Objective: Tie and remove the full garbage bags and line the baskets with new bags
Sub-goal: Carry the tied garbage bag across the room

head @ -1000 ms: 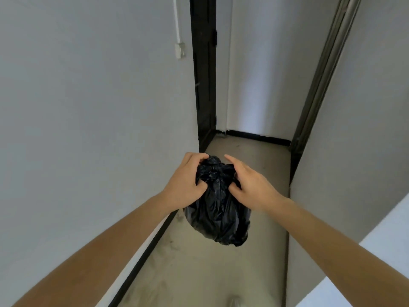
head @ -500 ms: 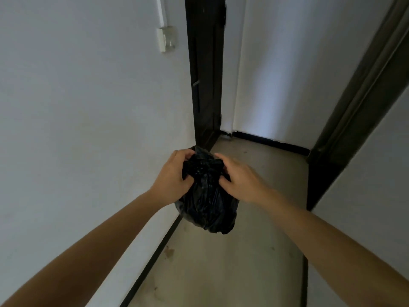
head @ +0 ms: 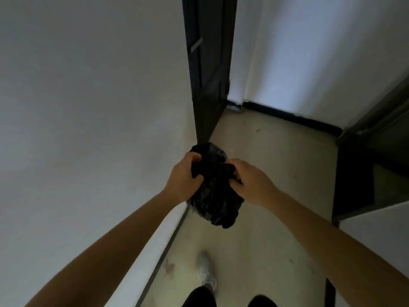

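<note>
A full black garbage bag hangs in the air in front of me, above the floor of a narrow corridor. My left hand grips the gathered top of the bag on its left side. My right hand pinches the bag's top on the right side. The bag's neck is bunched between the two hands and its knot is hidden by my fingers. No basket is in view.
A white wall runs close along my left. A dark door frame stands ahead, another dark doorway opens on the right. Beige floor stretches ahead to a far white wall. My white shoe steps forward below.
I have walked further down the corridor and my view has tipped downward; my shoe and legs now show. Both hands still hold the bag's top, shifted slightly higher in view.
</note>
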